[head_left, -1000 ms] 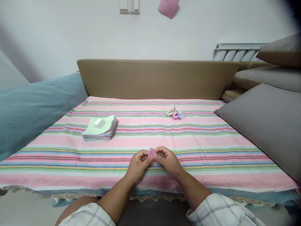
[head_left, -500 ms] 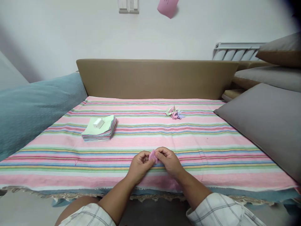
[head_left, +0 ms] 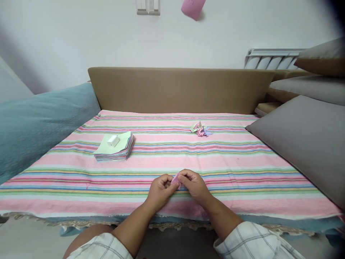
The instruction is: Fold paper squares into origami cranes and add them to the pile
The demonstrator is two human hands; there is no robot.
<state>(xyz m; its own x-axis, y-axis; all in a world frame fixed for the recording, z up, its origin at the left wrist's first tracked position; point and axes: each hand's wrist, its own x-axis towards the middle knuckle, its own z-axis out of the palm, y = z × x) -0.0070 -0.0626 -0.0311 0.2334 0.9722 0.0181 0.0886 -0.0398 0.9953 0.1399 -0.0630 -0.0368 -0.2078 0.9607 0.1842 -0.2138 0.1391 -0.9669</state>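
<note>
My left hand (head_left: 159, 190) and my right hand (head_left: 194, 185) meet over the near middle of the striped cloth (head_left: 242, 169). Both pinch a small folded pink paper (head_left: 176, 179) between their fingertips, just above the cloth. Most of the paper is hidden by the fingers. A stack of coloured paper squares (head_left: 115, 148) lies at the left, with a small white block (head_left: 113, 140) resting on top. A little heap of folded paper pieces (head_left: 200, 129) lies farther back, right of centre.
A teal cushion (head_left: 37, 122) borders the cloth on the left, grey cushions (head_left: 304, 140) on the right, a tan backrest (head_left: 178, 90) behind. A pink sheet (head_left: 192, 8) hangs on the wall beside switches (head_left: 148, 6). A fringed cloth edge runs along the front.
The hands have closed tighter on the pink paper. It stood up between the fingertips a second ago and now sits lower, mostly covered by the fingers.
</note>
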